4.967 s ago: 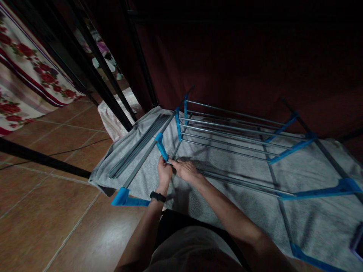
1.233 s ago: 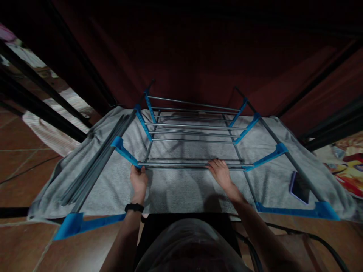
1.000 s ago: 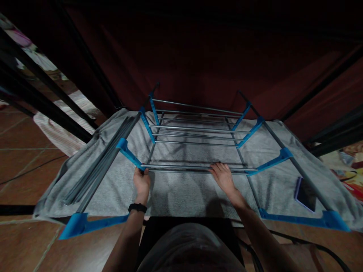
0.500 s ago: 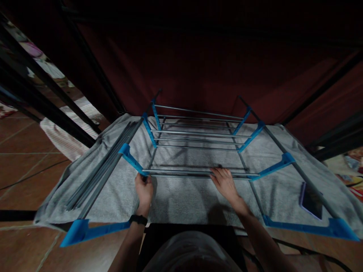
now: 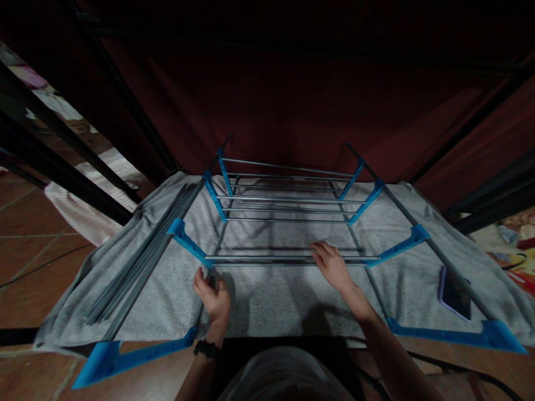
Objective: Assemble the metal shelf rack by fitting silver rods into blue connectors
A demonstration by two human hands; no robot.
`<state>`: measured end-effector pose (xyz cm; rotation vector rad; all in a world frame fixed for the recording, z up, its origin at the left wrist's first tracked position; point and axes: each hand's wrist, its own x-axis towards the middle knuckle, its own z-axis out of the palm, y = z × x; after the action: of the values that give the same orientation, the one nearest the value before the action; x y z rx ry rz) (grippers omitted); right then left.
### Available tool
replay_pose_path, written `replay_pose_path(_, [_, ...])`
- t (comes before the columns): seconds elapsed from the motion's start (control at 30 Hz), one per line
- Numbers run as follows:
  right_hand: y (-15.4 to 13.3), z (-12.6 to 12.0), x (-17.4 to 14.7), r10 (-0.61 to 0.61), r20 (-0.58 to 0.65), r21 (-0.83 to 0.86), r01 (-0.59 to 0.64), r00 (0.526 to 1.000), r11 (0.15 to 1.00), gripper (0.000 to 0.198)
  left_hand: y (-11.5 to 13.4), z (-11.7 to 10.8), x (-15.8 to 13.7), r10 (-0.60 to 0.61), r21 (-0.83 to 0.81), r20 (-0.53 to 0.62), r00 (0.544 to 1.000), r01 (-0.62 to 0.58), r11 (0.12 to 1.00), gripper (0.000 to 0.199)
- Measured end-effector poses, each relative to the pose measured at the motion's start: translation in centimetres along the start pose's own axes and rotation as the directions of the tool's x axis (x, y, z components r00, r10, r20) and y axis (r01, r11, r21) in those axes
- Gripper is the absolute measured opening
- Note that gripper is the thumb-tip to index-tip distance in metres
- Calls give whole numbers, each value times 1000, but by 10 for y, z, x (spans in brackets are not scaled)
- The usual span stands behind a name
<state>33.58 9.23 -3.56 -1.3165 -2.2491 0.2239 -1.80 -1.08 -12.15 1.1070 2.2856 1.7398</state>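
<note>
A grey blanket [image 5: 267, 312] is topped by a blue-bracketed metal rack [image 5: 288, 199], lined at left by a bundle of tubes [image 5: 137, 256]. Its front rods [image 5: 263, 258] are overlapped by the right hand [image 5: 333, 268]; whether gripped cannot be told. The left hand [image 5: 214, 299] is held, fingers parted, just beside the bracket [image 5: 189, 245] at the rods' left end.
</note>
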Motion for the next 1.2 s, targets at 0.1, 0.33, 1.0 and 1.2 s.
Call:
replay_pose_path(0.1, [8,-2,11,11,2,50,-11,1000,999,32,-6,0,-12,45,4,66,997,-46,999,48])
replay_pose_path(0.33, [23,-3,41,4,49,63,-8,999,998,32,-7,17,-5,272,95,522,808,-372,923,25])
replay_pose_path(1.0, [28,-10,119,21,-100,196,-1,995,981,33,5,21,-13,406,258,634,658,-675,691,33])
replay_pose_path(1.2, [32,3,125,45,-18,233,-39,999,972,29,2,23,-16,422,293,628,654,-701,650,33])
